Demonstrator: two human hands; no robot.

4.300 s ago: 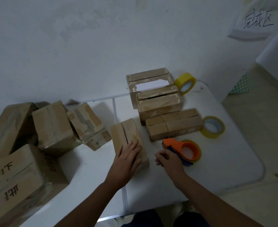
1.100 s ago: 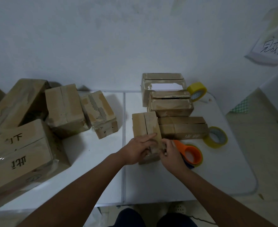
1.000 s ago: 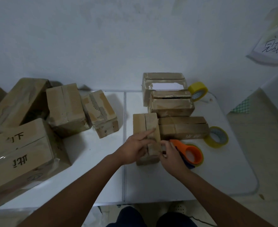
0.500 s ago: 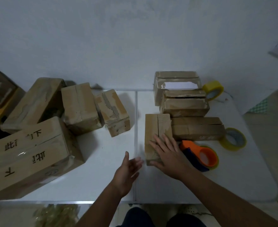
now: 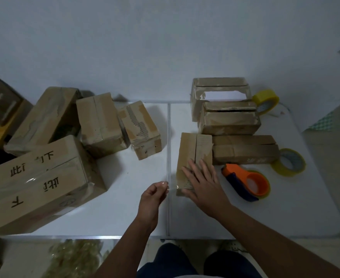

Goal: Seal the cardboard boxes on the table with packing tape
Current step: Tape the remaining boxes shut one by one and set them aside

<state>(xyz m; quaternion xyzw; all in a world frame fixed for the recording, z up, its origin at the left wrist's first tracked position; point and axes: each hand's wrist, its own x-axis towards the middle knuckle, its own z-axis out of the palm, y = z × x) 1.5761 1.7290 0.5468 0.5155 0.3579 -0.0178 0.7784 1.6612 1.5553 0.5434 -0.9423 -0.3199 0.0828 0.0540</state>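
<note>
A small cardboard box (image 5: 192, 151) lies lengthwise near the middle of the white table (image 5: 137, 207), its top seam running away from me. My right hand (image 5: 202, 182) lies flat on its near end with the fingers spread. Just left of the box, my left hand (image 5: 155, 194) pinches a thin strip of clear tape (image 5: 172, 189) that stretches to the box's near left corner. An orange tape dispenser (image 5: 247, 182) lies on the table right of the box, apart from both hands.
Three more small boxes (image 5: 243, 150) stand behind and right of the one under my hand, with two yellow tape rolls (image 5: 289, 162) beside them. Larger boxes (image 5: 34, 181) crowd the table's left side. The table's front edge is close to my legs.
My left hand, open beside the box half a second ago, has closed on a strip of clear tape. My right hand still lies flat on the box. The camera has tilted down.
</note>
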